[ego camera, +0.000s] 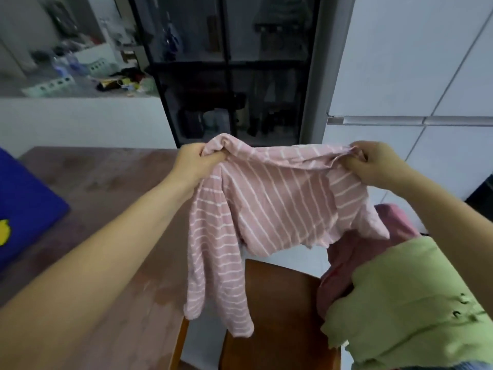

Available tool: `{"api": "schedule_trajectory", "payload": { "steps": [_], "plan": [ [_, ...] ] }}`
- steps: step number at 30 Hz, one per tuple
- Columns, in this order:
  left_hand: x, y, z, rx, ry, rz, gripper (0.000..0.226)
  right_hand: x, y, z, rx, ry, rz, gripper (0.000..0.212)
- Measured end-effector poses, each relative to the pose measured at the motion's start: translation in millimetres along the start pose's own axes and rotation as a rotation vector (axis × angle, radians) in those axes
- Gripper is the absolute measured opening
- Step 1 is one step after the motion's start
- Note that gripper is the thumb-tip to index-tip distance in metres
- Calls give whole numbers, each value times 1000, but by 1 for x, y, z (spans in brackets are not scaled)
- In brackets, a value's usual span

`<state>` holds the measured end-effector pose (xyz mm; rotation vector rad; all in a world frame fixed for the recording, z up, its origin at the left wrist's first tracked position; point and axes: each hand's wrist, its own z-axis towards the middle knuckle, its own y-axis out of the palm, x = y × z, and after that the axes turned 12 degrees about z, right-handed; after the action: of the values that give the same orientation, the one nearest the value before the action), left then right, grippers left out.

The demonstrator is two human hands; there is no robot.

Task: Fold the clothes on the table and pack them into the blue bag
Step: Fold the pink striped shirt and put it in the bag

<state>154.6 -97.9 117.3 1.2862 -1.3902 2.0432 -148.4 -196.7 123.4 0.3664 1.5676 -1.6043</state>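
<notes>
A pink top with white stripes (269,206) hangs in the air over the table's right edge. My left hand (196,161) grips its left shoulder, bunched in the fist. My right hand (370,162) pinches the other shoulder. One long sleeve dangles down on the left side to about the chair seat. The blue bag (24,206), with a yellow mark on its side, stands at the left edge of the view on the brown table (101,182).
A wooden chair (277,311) stands beside the table below the top. On the right lies a pile with a plain pink garment (344,260) and a light green garment (405,303). A dark glass cabinet (229,70) and white cupboards stand behind.
</notes>
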Motion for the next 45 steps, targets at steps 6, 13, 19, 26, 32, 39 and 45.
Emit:
{"api": "schedule_trajectory", "payload": {
  "steps": [6, 13, 19, 26, 32, 39, 45],
  "plan": [
    [-37, -38, -3, -32, -40, 118, 9, -81, 30, 16, -47, -39, 349, 16],
    [-23, -49, -25, 46, 118, 260, 21, -148, 89, 29, -104, 232, 805, 10],
    [-35, -52, -55, -188, 48, 200, 46, -172, 112, 42, -75, 325, 1126, 28],
    [-67, -50, -62, -115, -60, 115, 78, -194, 125, 41, -191, 424, 1390, 41],
    [-96, -45, -53, 7, -59, 363, 32, -199, 119, 33, -193, 502, 1446, 40],
    [-78, -94, -31, 468, -76, 55, 10, -179, 113, 41, -145, 530, 1407, 24],
    [-38, -151, -33, 371, 84, 299, 15, -164, 116, 52, -153, 464, 1135, 17]
  ]
}}
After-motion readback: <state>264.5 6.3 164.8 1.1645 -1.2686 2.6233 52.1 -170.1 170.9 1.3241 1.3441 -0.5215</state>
